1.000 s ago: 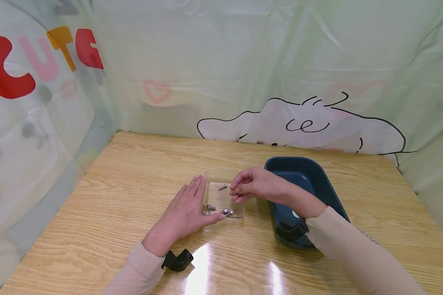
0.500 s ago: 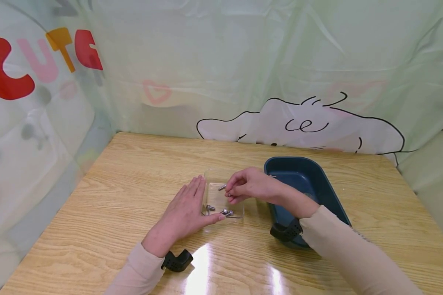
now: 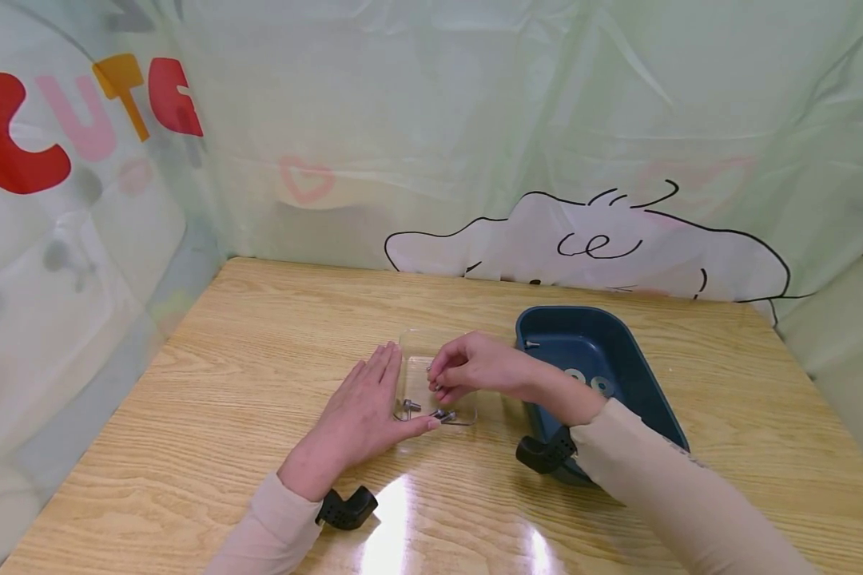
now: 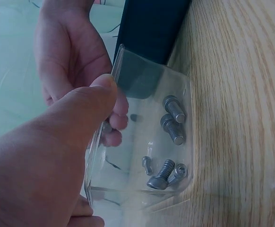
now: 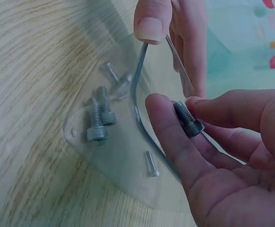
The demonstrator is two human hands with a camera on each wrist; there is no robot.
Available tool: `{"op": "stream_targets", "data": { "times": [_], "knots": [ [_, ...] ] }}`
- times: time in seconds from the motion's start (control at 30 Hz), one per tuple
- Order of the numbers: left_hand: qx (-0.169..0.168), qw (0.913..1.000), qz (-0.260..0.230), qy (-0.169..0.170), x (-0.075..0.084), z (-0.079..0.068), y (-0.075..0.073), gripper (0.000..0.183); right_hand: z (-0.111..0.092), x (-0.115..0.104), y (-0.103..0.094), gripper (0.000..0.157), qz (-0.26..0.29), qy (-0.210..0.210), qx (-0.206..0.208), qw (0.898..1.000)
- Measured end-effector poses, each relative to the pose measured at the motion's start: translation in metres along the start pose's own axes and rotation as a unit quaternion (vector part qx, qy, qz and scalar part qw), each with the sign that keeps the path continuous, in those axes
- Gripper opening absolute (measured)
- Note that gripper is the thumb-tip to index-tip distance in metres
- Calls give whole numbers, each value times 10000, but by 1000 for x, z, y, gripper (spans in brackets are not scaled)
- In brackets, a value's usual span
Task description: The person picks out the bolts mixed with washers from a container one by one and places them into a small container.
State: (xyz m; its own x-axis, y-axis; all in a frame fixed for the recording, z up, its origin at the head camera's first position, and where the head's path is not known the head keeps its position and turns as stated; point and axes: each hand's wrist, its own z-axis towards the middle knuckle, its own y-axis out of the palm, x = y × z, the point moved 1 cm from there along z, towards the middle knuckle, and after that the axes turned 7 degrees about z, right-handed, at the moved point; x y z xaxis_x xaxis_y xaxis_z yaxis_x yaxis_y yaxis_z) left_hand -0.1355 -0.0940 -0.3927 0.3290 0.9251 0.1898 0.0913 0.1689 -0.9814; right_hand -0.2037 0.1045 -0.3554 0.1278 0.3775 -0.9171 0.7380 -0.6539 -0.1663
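Observation:
A clear plastic box (image 4: 137, 64) stands on the table with several loose socket-head bolts (image 5: 97, 125) and smaller screws (image 5: 152, 164) inside. Along its left side lies my left hand (image 3: 363, 407), fingers straight, the thumb reaching over the near rim. Over the box, my right hand (image 3: 489, 367) pinches a socket-head bolt (image 5: 188, 119) between thumb and fingers. The bolt's threaded shank and knurled head show in the right wrist view; in the head view the fingers mostly hide it.
Right of the box is a dark blue bin (image 3: 582, 310), partly under my right forearm. Two pale washers (image 3: 601, 386) and a small screw (image 3: 532, 344) lie in it. The wooden table (image 3: 273, 311) ends at a printed curtain (image 3: 374, 160) behind.
My right hand has moved left and slightly down over the box with the bolt in its fingers. More of the bin's contents now shows. The left hand stays put.

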Motion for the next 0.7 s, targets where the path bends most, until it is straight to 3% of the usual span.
{"op": "stream_targets", "data": {
  "times": [0.47,0.7],
  "knots": [
    [50,10000,-29,39,0,-1,0,113,4,-4,5,25,-399,71,-409,9983],
    [52,10000,-63,50,0,-1,-1,113,4,-4,6,27,-418,104,-413,9982]
  ]
}}
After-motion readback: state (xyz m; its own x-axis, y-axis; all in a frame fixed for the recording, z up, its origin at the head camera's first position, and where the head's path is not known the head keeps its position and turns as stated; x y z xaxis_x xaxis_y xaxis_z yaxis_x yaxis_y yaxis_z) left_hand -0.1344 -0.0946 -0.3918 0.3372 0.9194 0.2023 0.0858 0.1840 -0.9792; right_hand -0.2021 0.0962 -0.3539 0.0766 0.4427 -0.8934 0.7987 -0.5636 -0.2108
